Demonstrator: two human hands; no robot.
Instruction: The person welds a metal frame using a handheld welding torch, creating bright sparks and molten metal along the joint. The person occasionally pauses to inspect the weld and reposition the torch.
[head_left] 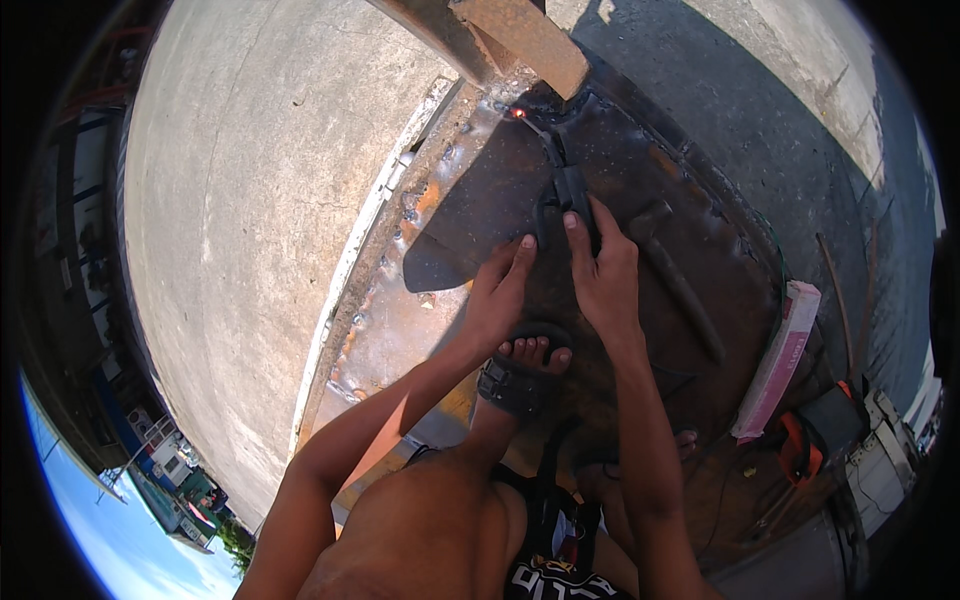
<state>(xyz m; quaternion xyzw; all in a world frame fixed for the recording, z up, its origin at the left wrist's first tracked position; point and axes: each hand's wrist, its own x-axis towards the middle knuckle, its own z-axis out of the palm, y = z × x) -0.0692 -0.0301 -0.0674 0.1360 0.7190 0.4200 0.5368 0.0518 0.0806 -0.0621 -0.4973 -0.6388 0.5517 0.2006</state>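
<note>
The fingers of the right hand (pixel 608 275) are wrapped around the black electrode holder (pixel 572 190), its thumb lying along the handle and its forefinger stretched forward on the far side. The left hand (pixel 500 295) is just left of the electrode holder, fingers curled with the thumb laid near the forefinger; whether it touches the holder's side lever, or pinches anything, I cannot tell. From the front of the electrode holder a thin rod (pixel 537 127) juts away from the person, slanting left, and a red-orange glow (pixel 519 114) sits at its end. Beneath the electrode holder spreads a dark, rust-stained metal plate (pixel 600 345), with blotchy weld spots along its edge to the holder's left. A dark hammer (pixel 683 290) lies on the plate to the right of the holder. On the person's side of the holder, a foot in a black sandal (pixel 515 385) stands on the plate. Ahead of the holder, past the glow, a rusty steel beam (pixel 530 45) slopes across. Farther right of the holder and nearer the person come a pink and white box (pixel 778 365) and an orange and black device (pixel 822 432). Well left of the holder, beyond a white-edged strip (pixel 350 250), pale sunlit concrete (pixel 230 200) stretches out.
</note>
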